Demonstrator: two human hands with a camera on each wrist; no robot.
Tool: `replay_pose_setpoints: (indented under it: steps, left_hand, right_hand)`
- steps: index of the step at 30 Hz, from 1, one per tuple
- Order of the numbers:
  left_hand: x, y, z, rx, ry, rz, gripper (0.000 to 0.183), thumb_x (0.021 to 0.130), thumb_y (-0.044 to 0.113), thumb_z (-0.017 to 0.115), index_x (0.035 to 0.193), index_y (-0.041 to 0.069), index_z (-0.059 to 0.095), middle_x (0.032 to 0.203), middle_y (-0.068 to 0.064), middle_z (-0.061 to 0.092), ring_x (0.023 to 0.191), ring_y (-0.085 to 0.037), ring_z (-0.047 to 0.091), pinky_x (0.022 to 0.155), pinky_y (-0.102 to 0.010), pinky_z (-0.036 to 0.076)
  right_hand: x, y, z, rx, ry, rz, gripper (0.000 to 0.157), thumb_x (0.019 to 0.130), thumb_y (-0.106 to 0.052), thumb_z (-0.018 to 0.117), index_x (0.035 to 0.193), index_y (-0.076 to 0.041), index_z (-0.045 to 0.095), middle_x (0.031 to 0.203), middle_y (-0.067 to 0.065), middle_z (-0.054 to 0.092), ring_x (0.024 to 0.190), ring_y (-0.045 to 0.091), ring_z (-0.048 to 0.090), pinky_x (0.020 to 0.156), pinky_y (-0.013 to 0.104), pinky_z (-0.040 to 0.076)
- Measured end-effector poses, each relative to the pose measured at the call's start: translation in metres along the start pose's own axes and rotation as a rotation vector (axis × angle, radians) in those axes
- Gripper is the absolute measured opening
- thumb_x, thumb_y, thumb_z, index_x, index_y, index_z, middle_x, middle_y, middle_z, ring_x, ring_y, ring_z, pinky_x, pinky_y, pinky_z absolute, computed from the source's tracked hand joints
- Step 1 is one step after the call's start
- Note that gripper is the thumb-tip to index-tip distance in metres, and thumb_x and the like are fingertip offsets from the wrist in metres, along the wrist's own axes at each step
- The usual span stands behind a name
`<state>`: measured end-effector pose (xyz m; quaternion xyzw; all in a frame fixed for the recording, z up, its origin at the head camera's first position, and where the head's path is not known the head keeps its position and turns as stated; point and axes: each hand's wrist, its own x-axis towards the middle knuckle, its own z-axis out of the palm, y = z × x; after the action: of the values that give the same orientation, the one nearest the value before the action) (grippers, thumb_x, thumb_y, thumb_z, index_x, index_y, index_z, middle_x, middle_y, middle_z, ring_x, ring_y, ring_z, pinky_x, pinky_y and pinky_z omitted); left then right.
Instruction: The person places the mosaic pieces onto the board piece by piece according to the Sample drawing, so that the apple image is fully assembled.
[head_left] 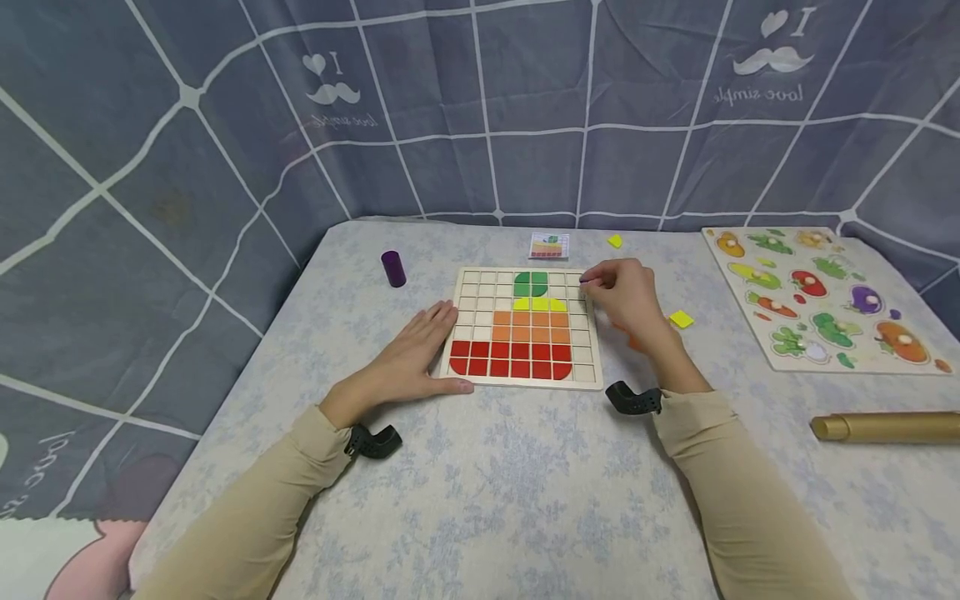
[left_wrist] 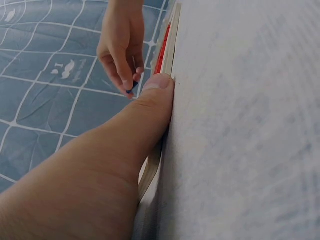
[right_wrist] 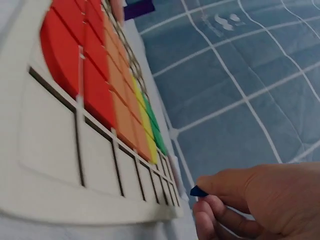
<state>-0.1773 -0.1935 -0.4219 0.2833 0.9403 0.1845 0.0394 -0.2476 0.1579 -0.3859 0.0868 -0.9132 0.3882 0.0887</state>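
Note:
A light wooden grid board lies on the table, its cells partly filled with coloured tiles. Rows of red tiles line the front, with orange tiles, yellow tiles and green tiles behind. My left hand rests against the board's left side, fingers straight, its thumb on the front edge. Over the board's back right corner, my right hand pinches a small dark blue tile between thumb and fingers. Most of that tile is hidden by the fingertips.
Behind the board lies a small picture card. A purple cylinder stands back left. Loose yellow tiles and orange tiles lie near my right wrist. Farther right are a vegetable puzzle board and a gold tube.

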Motion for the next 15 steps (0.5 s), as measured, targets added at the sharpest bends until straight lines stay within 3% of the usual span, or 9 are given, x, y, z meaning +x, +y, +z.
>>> replay_pose_setpoints:
  steps: [9,15]
  left_hand:
    - [0.001,-0.001,0.001,-0.002,0.004,0.015,0.123,0.087,0.064,0.076,0.167,-0.003,0.011,0.177,-0.019,0.008,0.166,-0.030,0.004,0.136,-0.048,0.006]
    - [0.000,0.000,0.001,0.000,0.000,0.008,0.122,0.088,0.063,0.076,0.168,-0.002,0.011,0.177,-0.018,0.008,0.166,-0.029,0.003,0.136,-0.046,0.005]
  right_hand:
    - [0.014,-0.028,0.036,-0.010,0.030,-0.122,0.008,0.093,-0.003,0.076,0.097,0.004,0.077,0.086,0.019,0.075,0.081,0.032,0.070,0.084,0.044,0.056]
    - [0.025,-0.049,0.068,-0.042,-0.019,-0.178,0.007,0.091,-0.001,0.075,0.096,0.003,0.079,0.088,0.016,0.077,0.084,0.028,0.072,0.082,0.040,0.061]
